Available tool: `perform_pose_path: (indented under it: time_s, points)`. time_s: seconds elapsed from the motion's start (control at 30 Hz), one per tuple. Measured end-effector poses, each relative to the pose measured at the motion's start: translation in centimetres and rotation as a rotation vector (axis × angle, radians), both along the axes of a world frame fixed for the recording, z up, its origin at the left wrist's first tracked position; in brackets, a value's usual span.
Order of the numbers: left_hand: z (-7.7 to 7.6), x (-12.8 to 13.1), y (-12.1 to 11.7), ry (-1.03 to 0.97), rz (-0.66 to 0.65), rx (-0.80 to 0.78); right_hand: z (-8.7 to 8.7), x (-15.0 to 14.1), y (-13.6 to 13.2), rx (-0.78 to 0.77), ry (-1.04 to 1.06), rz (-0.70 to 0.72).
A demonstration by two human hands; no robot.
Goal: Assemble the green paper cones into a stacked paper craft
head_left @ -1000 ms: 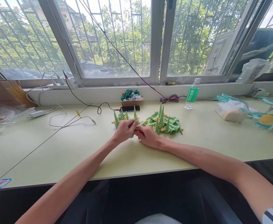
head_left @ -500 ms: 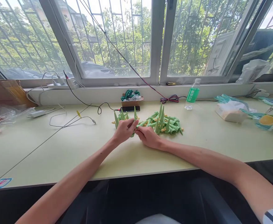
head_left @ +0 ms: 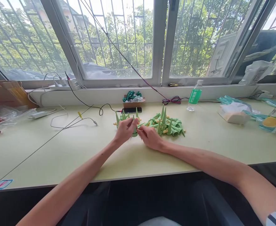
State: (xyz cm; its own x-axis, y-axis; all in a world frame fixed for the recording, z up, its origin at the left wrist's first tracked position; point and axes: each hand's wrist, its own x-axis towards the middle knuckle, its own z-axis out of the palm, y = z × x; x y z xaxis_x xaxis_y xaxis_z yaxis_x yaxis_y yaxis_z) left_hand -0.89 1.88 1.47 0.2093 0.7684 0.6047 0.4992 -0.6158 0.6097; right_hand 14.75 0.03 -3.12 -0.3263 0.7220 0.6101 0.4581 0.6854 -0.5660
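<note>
My left hand (head_left: 124, 130) is closed around a small green cone (head_left: 134, 134), its pointed tip up and its round base showing below my fingers. Close by on the right, my right hand (head_left: 151, 138) is pinched at the cone's side; whatever its fingertips hold is too small to make out. Beyond my right hand lies a pile of green cones (head_left: 175, 128) with small yellow bits among them, some standing upright. Behind my left hand, more green cones (head_left: 117, 119) stand upright, partly hidden by it.
A phone (head_left: 131, 110) with a cable lies behind the cones, before a small cardboard box (head_left: 133, 104). To the right stand a bottle (head_left: 194, 96) and a tissue pack (head_left: 233, 114). Loose white cables (head_left: 67, 125) cross the table's left side.
The cone in my left hand has shifted slightly, and more of its base now shows below the fingers. My right hand stays pinched beside it with its fingertips slightly moved.
</note>
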Motion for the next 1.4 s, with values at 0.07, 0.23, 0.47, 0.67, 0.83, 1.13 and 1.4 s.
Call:
perform_pose_path:
  time_s: [0.07, 0.23, 0.47, 0.67, 0.83, 1.13, 1.4]
  points:
    - [0.00, -0.01, 0.01, -0.011, 0.007, -0.005, -0.07, 0.00, 0.01, 0.006, 0.000, -0.018]
    - [-0.01, 0.00, -0.04, -0.009, 0.000, 0.010, -0.03, 0.05, -0.06, -0.005, -0.016, -0.014]
    - [0.23, 0.01, -0.35, 0.021, -0.036, 0.062, 0.03, 0.10, -0.11, -0.034, -0.025, 0.027]
    - [0.25, 0.08, -0.32, 0.034, -0.029, 0.078, 0.01, 0.12, -0.14, -0.047, -0.030, 0.026]
    - [0.26, 0.13, -0.29, 0.015, -0.029, 0.065, 0.01, 0.09, -0.11, -0.037, -0.023, 0.010]
    - [0.17, 0.07, -0.37, 0.004, -0.023, 0.031, 0.12, 0.02, -0.19, -0.026, -0.044, -0.043]
    - [0.22, 0.17, -0.48, -0.007, -0.034, 0.031, 0.16, 0.09, -0.25, -0.033, -0.044, -0.039]
